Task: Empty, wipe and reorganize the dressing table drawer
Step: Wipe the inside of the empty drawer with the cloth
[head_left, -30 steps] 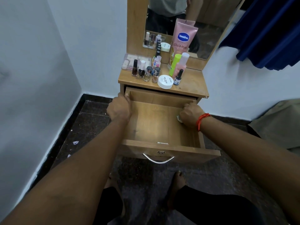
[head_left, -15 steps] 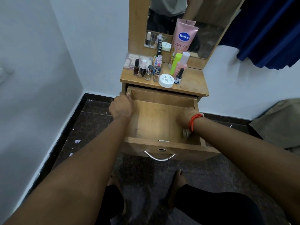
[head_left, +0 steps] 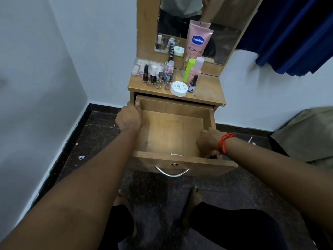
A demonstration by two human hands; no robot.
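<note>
White walls and a dark speckled floor (head_left: 100,141) enclose a corner, with the dressing table (head_left: 207,91) standing against the rear wall at upper centre of the frame. A mirror (head_left: 225,42) rises from the back of the tabletop.

**Drawer.** The drawer (head_left: 171,130) is pulled out toward the bottom of the frame, at frame centre. Its bare wooden floor is visible across most of its area. A curved metal handle (head_left: 172,172) sits on the front panel, below a small round lock.

**Left hand.** The left hand (head_left: 129,118) grips the left wall of the drawer near its rear corner, fingers curled over the edge.

**Right hand.** The right hand (head_left: 209,141) is inside the front right corner of the drawer, knuckles up and fingers curled downward. The fingers are hidden behind the hand, so whether they hold anything cannot be determined. An orange thread band (head_left: 224,141) circles the wrist.

**Tabletop.**
- A pink Vaseline tube (head_left: 198,42) leans against the mirror.
- A row of nail polish bottles (head_left: 156,78) stands at the left.
- A clear plastic case (head_left: 140,67) lies behind that row.
- A white round jar (head_left: 178,88) sits near the front edge, just beside a small dark-capped bottle (head_left: 192,84).
- A green bottle (head_left: 188,69) and a pink bottle (head_left: 196,69) stand behind the jar.

A blue curtain (head_left: 292,33) hangs at upper right.
</note>
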